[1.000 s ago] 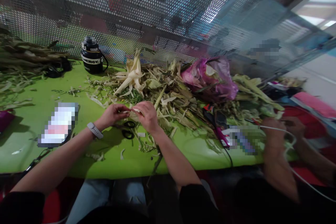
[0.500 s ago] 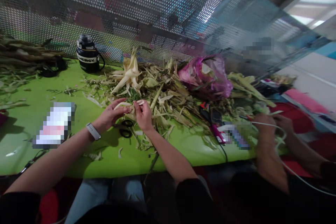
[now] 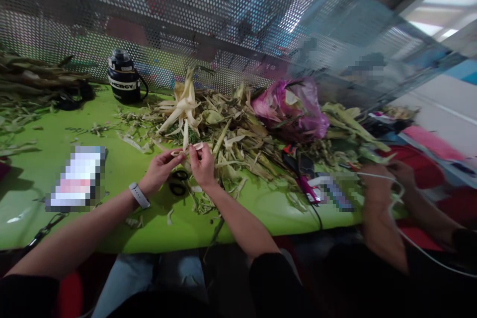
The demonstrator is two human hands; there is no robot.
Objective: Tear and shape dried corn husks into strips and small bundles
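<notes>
– Where is the husk strip?
– Over the surface, long axis running forward, near end between left hand and right hand.
– State of both?
– Closed, pinching husk; one piece or two, cannot tell. Neither clearly nearer.

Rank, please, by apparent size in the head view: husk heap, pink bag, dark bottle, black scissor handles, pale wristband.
1. Husk heap
2. Pink bag
3. Dark bottle
Smallest, too alike to rank: black scissor handles and pale wristband.
</notes>
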